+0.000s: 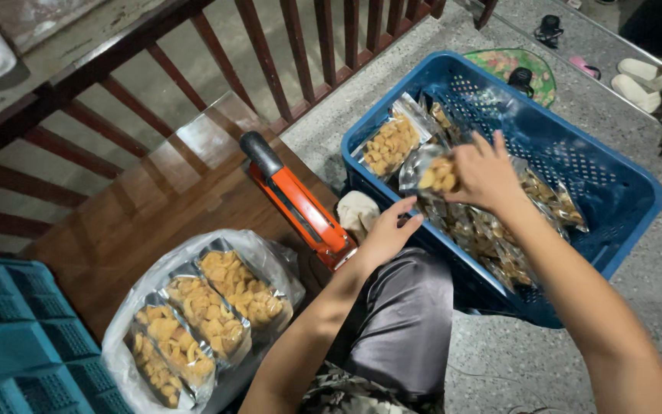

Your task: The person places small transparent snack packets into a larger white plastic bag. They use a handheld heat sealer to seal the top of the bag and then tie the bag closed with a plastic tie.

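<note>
My right hand point(488, 175) grips a clear snack packet point(432, 175) filled with yellow crackers, lifted over the blue plastic crate point(615, 222). Inside the crate lie several more sealed packets point(389, 144). My left hand point(388, 234) rests on the crate's near rim with its fingers apart, holding nothing. An orange heat sealer point(300, 205) with a black handle lies on the wooden table point(154, 207) just left of that hand.
A large clear bag point(193, 314) holding several filled packets lies on the table at lower left. A teal crate point(16, 345) stands at the left edge. A wooden railing point(193, 46) runs behind. Sandals point(642, 80) lie on the floor at upper right.
</note>
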